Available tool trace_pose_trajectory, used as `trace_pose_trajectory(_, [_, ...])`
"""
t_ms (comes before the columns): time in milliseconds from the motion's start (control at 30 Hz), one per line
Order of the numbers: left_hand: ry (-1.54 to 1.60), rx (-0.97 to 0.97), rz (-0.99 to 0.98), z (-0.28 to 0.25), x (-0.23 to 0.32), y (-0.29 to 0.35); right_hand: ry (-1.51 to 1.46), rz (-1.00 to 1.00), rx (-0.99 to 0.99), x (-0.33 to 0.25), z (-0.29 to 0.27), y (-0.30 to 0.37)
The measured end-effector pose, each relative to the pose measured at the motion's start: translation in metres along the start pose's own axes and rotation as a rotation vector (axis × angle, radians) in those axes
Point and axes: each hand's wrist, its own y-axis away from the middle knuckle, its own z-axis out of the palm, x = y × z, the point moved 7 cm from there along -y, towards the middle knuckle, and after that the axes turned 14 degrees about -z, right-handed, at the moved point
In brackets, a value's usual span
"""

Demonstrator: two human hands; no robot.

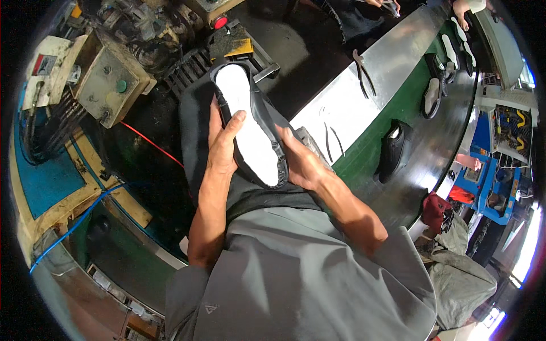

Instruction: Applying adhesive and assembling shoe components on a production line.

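A black shoe upper (263, 120) with a white sole-shaped board on its underside lies bottom up over my lap, its length running away from me. My left hand (223, 139) grips its left side, the thumb resting on the white board. Along the right edge, near the end closest to me, my right hand (302, 159) is wrapped against the black material; some of its fingers are hidden beneath the shoe. To the right, pliers (333, 136) lie on the metal bench top close to my right hand, and larger pincers (362, 74) rest farther along it.
A green conveyor belt (364, 149) runs beside the metal bench, carrying a black shoe (394, 149) and several more shoe parts farther off. On the left stands a machine control box (111, 79) with a green button. At the far end, another person's hand (461, 12) shows.
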Motion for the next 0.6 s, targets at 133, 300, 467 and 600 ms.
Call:
trace_pose_trajectory(133, [0.016, 0.073, 0.017, -0.010, -0.003, 0.007, 0.495, -0.179, -0.104, 0.009, -0.010, -0.016])
trace_pose_trajectory(300, [0.046, 0.095, 0.026, -0.015, -0.004, 0.010, 0.247, -0.077, -0.085, 0.004, 0.000, -0.009])
trace_pose_trajectory(467, [0.054, 0.177, -0.001, -0.010, -0.012, 0.007, 0.491, -0.206, -0.034, 0.003, -0.016, -0.004])
trace_pose_trajectory(600, [0.007, 0.278, -0.002, -0.013, -0.011, 0.009, 0.898, -0.337, -0.111, -0.011, -0.021, -0.017])
